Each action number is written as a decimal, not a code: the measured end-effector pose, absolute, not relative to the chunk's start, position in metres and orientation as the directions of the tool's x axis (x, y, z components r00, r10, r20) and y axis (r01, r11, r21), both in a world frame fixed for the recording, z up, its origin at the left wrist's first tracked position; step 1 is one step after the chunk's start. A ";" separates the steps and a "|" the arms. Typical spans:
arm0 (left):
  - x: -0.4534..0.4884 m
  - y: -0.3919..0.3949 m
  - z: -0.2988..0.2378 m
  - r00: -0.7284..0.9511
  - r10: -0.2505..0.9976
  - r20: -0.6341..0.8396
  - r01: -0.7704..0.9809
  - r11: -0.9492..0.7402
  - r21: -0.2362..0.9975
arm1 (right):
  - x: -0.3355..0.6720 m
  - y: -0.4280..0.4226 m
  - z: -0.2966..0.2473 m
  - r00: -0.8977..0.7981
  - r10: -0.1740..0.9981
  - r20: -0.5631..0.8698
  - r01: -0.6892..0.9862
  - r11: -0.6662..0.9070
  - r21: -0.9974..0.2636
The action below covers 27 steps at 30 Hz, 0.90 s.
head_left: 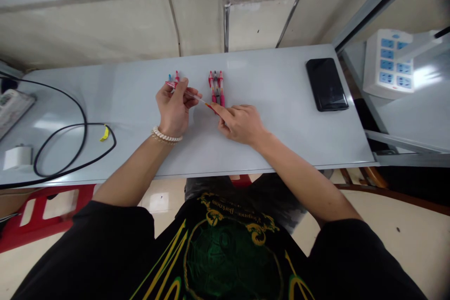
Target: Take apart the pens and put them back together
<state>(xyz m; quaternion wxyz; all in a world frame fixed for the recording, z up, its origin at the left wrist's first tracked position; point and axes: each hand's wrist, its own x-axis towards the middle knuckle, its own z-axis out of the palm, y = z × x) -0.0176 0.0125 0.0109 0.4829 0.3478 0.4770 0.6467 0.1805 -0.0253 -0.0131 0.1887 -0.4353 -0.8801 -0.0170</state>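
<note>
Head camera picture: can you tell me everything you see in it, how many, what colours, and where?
Held pen: 1, red and clear, between the hands
Pens in a row: 3, two red, one dark grey, mid-table
Pen tops: 2, one red, one blue, behind the left hand
Phone: 1, black, table's right
Cable: 1, black, table's left
Tag: 1, yellow, on the cable
Adapter: 1, white, left edge
Socket block: 1, white and blue, far right
Table: 1, pale grey, across the middle
Stool: 1, red, lower left
Wall: white and cream, behind
Shirt: 1, mostly black, bottom
Bracelet: 1, pale, left wrist
Left hand, right hand: 2, bare, centre
</note>
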 end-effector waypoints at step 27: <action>-0.020 0.015 0.028 -0.339 0.922 -0.186 -0.453 0.013 0.891 | 0.184 -0.024 -0.017 -0.475 0.733 0.487 0.720 0.642 -0.264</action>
